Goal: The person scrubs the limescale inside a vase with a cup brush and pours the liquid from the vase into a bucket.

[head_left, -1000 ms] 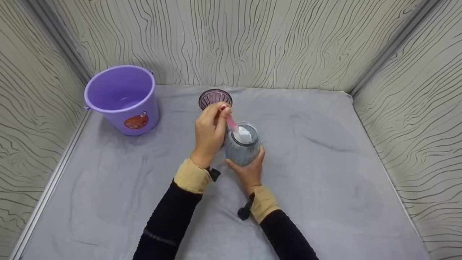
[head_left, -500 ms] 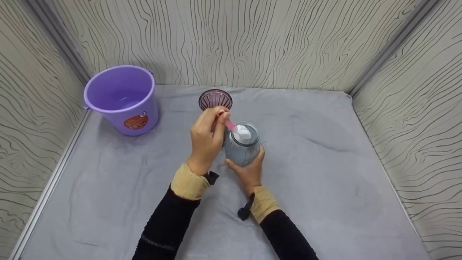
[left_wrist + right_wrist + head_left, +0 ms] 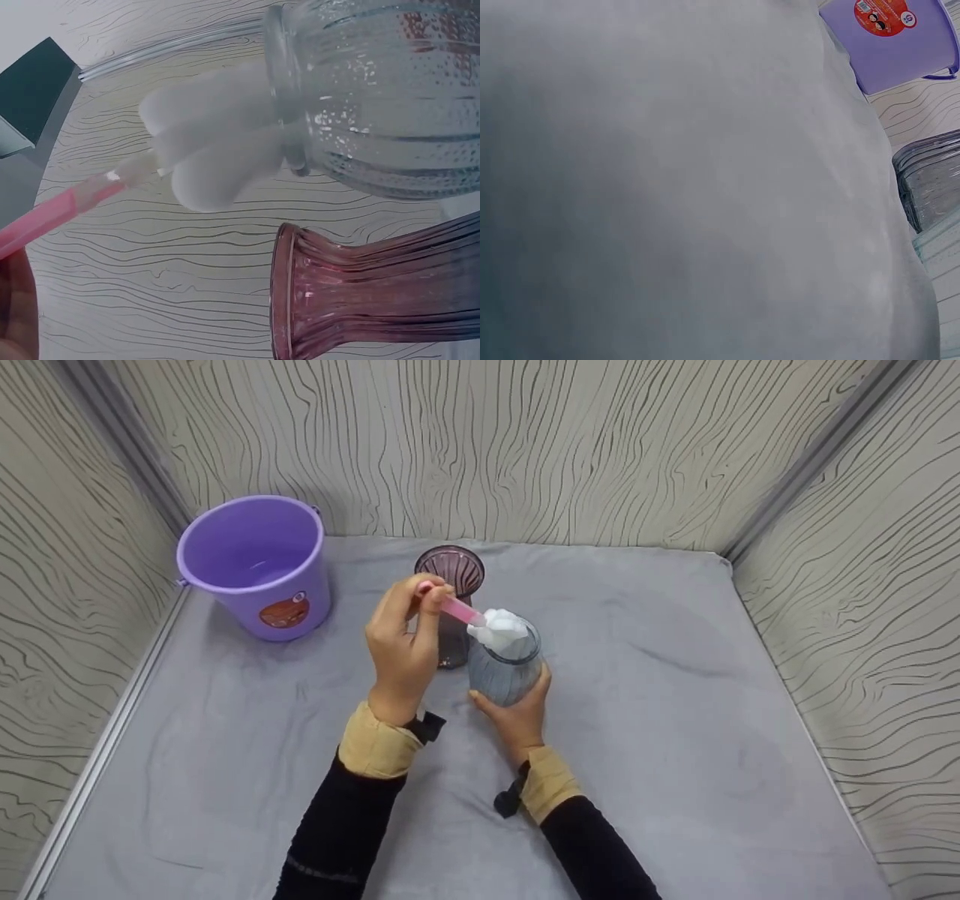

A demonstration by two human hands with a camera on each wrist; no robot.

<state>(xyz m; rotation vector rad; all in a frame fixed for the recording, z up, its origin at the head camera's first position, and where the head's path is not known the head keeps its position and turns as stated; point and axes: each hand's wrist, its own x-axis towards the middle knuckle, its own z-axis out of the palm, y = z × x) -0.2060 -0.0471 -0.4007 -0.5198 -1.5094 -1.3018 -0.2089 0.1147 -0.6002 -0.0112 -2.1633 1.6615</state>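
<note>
My left hand point(image 3: 405, 649) pinches the pink handle of a sponge bottle brush point(image 3: 459, 607). The brush's white sponge head point(image 3: 214, 139) is partly out of the mouth of a ribbed clear blue-grey glass jar point(image 3: 501, 679), and its far end is still within the rim. From the near right side, my right hand point(image 3: 519, 720) grips the jar's lower body. Just behind the left hand and beside the jar stands a purple fluted glass vase point(image 3: 451, 566); the left wrist view shows its flared rim and narrow neck. The right hand itself is out of the right wrist view.
At the back left, a purple bucket point(image 3: 292, 577) with a red sticker stands near the wall. Grey cloth point(image 3: 675, 720) covers the table. Pale wood-patterned panels point(image 3: 525, 450) enclose the back and both sides.
My left hand has moved left and slightly toward me, drawing the sponge head up and partly out of the jar. The right hand and the jar have stayed put.
</note>
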